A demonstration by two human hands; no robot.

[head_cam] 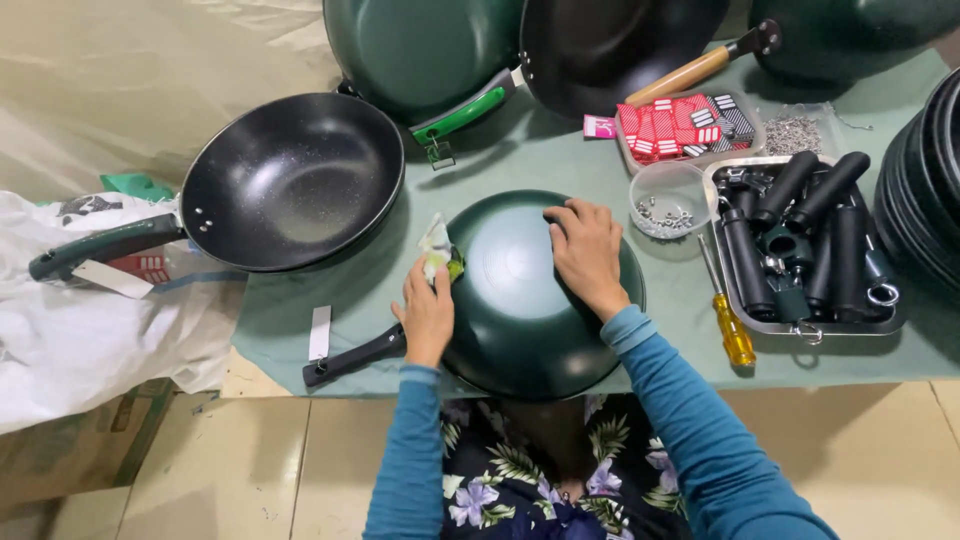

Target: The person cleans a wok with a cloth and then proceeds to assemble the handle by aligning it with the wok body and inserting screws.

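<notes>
Both hands (505,280) on overturned green pan (520,300)

Our green-covered desk (560,160) carries an upturned green pan (525,310) near us, an open black pan (290,180) left, a tray of handles (805,245) right.

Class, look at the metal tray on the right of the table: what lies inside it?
The metal tray holds black pan handles piled together with dark metal fittings. Anything beneath the pile is hidden.
</notes>
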